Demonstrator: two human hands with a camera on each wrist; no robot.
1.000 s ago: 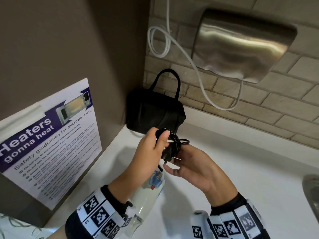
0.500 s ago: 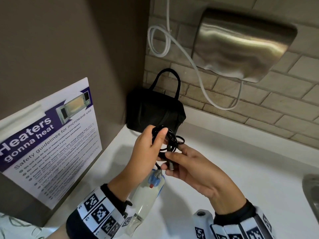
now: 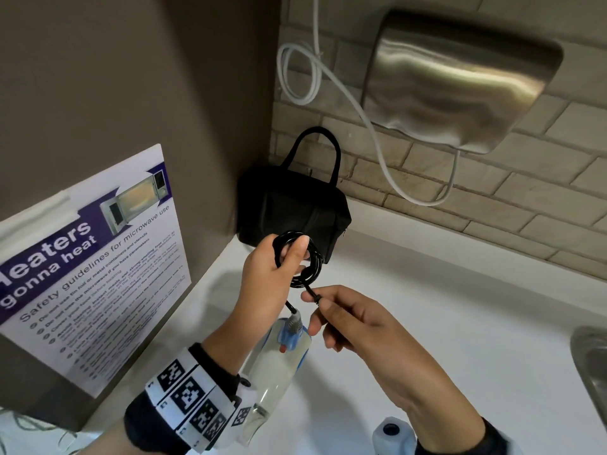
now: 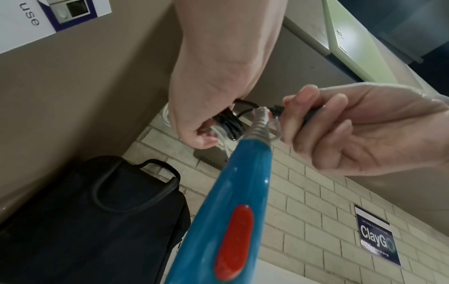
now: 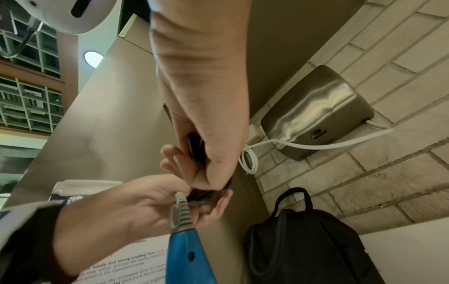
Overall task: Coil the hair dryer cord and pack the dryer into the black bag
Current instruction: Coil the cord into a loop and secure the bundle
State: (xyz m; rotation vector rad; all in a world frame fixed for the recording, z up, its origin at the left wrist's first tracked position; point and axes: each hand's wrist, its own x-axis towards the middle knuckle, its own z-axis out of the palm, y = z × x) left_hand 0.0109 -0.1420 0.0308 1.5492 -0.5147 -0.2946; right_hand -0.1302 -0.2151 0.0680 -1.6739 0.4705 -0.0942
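1. Black cord coil (image 3: 303, 262) sits in the left hand (image 3: 269, 280), whose thumb presses over the loops with the fingers curled behind them, at about 12 o'clock from the dryer.
2. At 4 o'clock from the coil, the right hand (image 3: 358, 320) pinches the cord's plug end (image 3: 316, 297) between thumb and forefinger; its other fingers hang loosely curled.
3. From the coil a short run of cord drops to the grey strain relief on the hair dryer (image 3: 279, 362), which hangs handle-up beneath the left wrist, above the white counter (image 3: 443, 323).
4. The left wrist view shows the dryer's blue handle with a red switch (image 4: 234, 242), hidden from the head camera; the right wrist view shows the plug's dark body inside the right palm.
5. The black bag (image 3: 292, 211) stands on the counter in the corner at 12 o'clock, apart from both hands; whether its zip is open cannot be told.
6. A steel hand dryer (image 3: 460, 80) with a looped white cable is on the brick wall at 1 o'clock; a microwave poster (image 3: 95, 257) hangs at 9 o'clock.
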